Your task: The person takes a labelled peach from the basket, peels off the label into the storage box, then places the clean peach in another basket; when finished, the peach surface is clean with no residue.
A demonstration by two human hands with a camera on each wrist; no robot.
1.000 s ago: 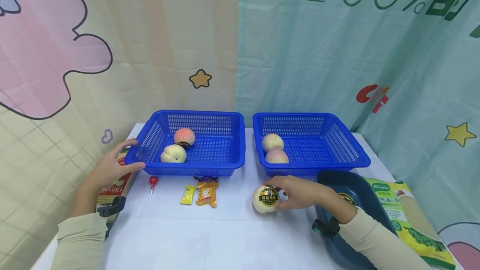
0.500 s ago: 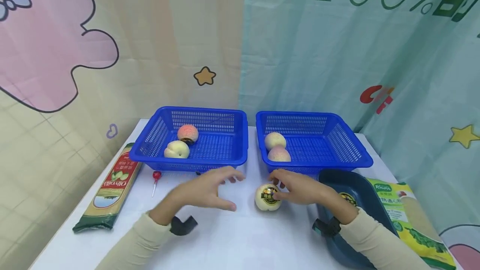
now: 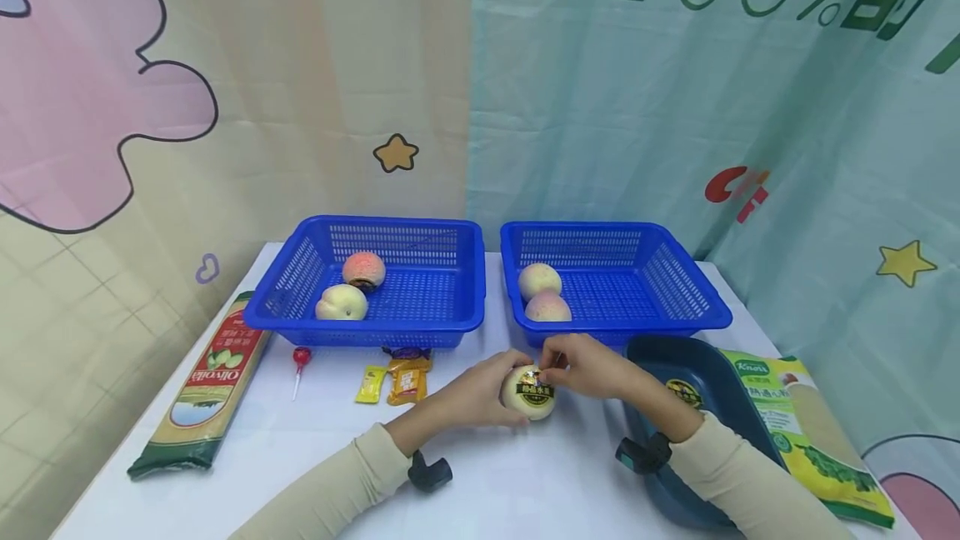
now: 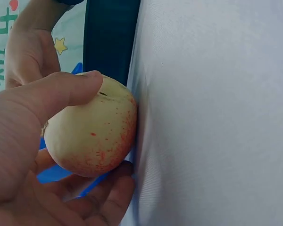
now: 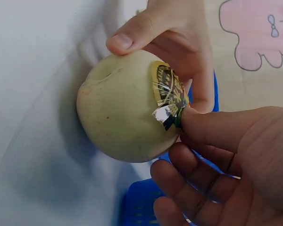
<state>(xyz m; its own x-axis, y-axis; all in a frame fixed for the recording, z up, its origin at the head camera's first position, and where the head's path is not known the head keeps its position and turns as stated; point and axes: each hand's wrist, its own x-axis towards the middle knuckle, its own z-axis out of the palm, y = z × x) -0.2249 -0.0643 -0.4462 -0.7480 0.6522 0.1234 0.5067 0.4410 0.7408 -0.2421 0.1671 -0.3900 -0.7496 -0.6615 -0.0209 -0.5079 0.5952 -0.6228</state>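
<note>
A pale peach (image 3: 521, 408) with red speckles sits on the white table at the middle. My left hand (image 3: 477, 394) grips it from the left, thumb on the near side and fingers round the far side. On the peach is a gold and black sticker (image 5: 166, 89), one edge lifted and creased in the right wrist view. Thumb and forefinger of my right hand (image 3: 588, 367) pinch that lifted edge. Seen from the left wrist, the peach's speckled side (image 4: 99, 141) faces the camera, with the sticker mostly hidden behind it.
Two blue baskets (image 3: 367, 337) (image 3: 622, 327) stand behind, each holding two peaches. A lollipop (image 3: 302, 357) and wrapped candies (image 3: 408, 382) lie left of my hands. An Olivoila packet (image 3: 202, 390) lies far left; a dark tray (image 3: 678, 482) and Knorr bag (image 3: 810, 440) lie right.
My left hand has left the left basket's edge, crossed rightward and taken hold of the peach. My right hand has stayed at the peach and now pinches the sticker's edge.
</note>
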